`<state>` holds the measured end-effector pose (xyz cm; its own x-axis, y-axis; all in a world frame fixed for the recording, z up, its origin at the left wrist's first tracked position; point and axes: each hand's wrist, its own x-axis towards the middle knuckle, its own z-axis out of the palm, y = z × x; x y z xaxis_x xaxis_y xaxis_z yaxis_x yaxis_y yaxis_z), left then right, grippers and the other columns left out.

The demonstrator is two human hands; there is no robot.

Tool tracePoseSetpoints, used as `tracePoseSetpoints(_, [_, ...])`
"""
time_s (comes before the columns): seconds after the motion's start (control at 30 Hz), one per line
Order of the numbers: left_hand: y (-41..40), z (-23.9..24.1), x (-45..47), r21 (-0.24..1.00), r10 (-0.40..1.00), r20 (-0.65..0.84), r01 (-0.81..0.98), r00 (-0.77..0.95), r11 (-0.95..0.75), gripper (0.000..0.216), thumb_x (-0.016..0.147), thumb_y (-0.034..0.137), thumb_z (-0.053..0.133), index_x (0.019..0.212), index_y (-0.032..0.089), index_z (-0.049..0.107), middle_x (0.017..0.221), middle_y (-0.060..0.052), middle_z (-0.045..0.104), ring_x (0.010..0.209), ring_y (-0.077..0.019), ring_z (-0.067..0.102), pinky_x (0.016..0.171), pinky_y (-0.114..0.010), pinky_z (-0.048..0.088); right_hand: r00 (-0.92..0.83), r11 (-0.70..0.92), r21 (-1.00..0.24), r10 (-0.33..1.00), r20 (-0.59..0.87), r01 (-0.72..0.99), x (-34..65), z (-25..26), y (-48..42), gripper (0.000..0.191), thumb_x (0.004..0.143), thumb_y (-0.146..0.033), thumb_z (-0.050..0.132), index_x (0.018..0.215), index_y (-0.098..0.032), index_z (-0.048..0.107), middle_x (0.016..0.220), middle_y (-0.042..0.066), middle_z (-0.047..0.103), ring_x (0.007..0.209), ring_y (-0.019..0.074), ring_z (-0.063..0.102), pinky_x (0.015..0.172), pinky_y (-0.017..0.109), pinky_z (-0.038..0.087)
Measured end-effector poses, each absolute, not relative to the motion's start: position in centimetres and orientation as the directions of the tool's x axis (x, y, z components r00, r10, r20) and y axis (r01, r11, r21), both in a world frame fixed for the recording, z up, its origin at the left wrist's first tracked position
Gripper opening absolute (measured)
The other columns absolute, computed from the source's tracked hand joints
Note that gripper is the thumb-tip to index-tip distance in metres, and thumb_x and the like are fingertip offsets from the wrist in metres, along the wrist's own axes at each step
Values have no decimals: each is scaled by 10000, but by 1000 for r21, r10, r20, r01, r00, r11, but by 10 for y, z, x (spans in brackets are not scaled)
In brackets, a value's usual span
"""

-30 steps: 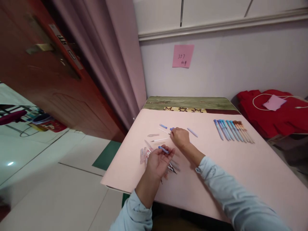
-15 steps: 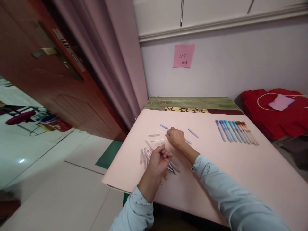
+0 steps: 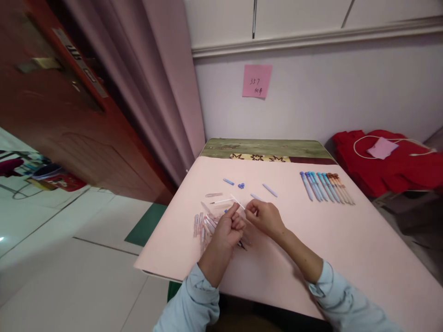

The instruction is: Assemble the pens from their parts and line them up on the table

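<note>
Hands have come together since a second ago: then my right hand point(image 3: 265, 216) was reaching out past the pile of pen parts point(image 3: 205, 224) toward the far blue pieces, and now it has drawn back to meet my left hand point(image 3: 228, 229) just beside that pile. I judge this as the move from fetching a part to fitting it. The camera has also swung a little, so the pink sticky note point(image 3: 256, 80) sits further left than before.

My left hand is curled shut around a pen piece (a bit of blue shows by the thumb), and a thin white refill point(image 3: 238, 201) pokes up from between the two hands. My right hand has its fingers pinched together at the near end of that refill; I cannot tell exactly how it grips.

Beyond the pile lie another refill point(image 3: 221, 201), a clear barrel point(image 3: 213, 195) and scattered blue caps point(image 3: 241, 186). Far to the right of the pile on the pink tabletop point(image 3: 346, 240), a row of finished pens point(image 3: 325, 186) lies side by side.
</note>
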<state>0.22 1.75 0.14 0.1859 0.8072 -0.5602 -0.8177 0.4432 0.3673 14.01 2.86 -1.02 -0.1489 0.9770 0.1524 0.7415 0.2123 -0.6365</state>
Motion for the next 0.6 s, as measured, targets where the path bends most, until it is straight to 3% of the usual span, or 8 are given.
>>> tracePoseSetpoints(0.1, [16, -5, 9, 359, 795, -570, -808, 206, 467, 276, 715, 133, 735, 757, 170, 465, 589, 115, 149, 445, -23, 136, 404, -184, 132, -183, 256, -767, 966, 183, 589, 152, -25, 14, 122, 824, -279, 570, 762, -211, 650, 618, -41, 644, 529, 102, 552, 530, 205, 377])
tracePoseSetpoints(0.2, [16, -8, 11, 387, 785, -602, -808, 144, 445, 243, 735, 146, 720, 801, 165, 487, 579, 118, 183, 429, -20, 146, 387, -171, 134, -142, 297, -790, 954, 263, 536, 158, -37, 18, 247, 882, -390, 557, 770, -203, 675, 622, -22, 636, 526, 110, 534, 528, 217, 385])
tracePoseSetpoints(0.37, [23, 0, 11, 454, 818, -567, -790, 102, 413, 280, 703, 158, 741, 805, 172, 480, 584, 108, 306, 413, -9, 153, 369, -172, 131, 144, 97, -528, 906, 398, 843, 171, -46, 44, 268, 906, -425, 561, 935, -222, 733, 928, 56, 702, 828, 187, 618, 725, 284, 413])
tracePoseSetpoints(0.47, [26, 8, 15, 463, 815, -573, -788, 82, 405, 288, 700, 135, 734, 771, 176, 458, 578, 103, 346, 401, -6, 174, 369, -175, 136, 122, 16, -394, 938, 323, 919, 177, -48, 54, 256, 915, -394, 555, 980, -231, 741, 1010, 81, 694, 916, 216, 610, 787, 314, 398])
tracePoseSetpoints(0.6, [30, 13, 21, 445, 805, -588, -800, 78, 403, 244, 769, 121, 667, 743, 180, 431, 563, 93, 361, 386, -13, 187, 360, -175, 141, 80, 7, -354, 970, 230, 935, 178, -51, 57, 234, 923, -342, 544, 895, -230, 748, 948, 69, 702, 857, 203, 611, 759, 311, 381])
